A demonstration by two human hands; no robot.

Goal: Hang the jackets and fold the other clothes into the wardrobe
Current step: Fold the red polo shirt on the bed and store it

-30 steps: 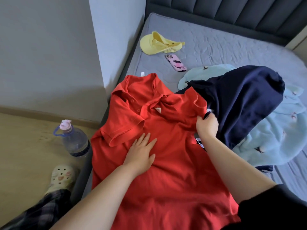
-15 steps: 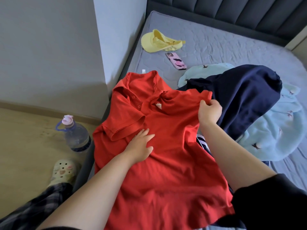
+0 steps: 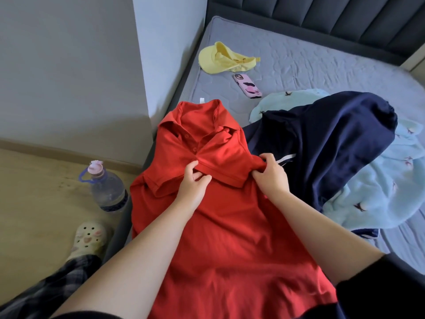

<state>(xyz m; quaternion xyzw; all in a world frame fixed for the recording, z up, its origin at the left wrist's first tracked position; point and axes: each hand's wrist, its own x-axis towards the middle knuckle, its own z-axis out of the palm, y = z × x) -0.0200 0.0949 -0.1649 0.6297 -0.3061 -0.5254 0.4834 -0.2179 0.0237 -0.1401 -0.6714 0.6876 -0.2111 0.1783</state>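
A red polo shirt (image 3: 230,226) lies face up on the near corner of the grey bed (image 3: 322,65), collar pointing away from me. Its right sleeve is folded inward across the chest. My left hand (image 3: 193,183) pinches the sleeve's hem near the placket. My right hand (image 3: 270,174) grips the folded shoulder edge at the shirt's right side. A navy garment (image 3: 333,139) with a white stripe lies bunched just right of the shirt, on top of a light blue fleece piece (image 3: 379,192).
A yellow cap (image 3: 223,58) and a pink phone (image 3: 248,85) lie farther up the mattress. A water bottle (image 3: 105,187) stands on the wooden floor beside the bed, near my foot in a cream clog (image 3: 88,238). A grey wall corner (image 3: 142,65) stands left of the bed.
My right hand has folded the shirt's right sleeve inward over the chest. My left hand has lifted off the flat chest and now pinches the sleeve hem.
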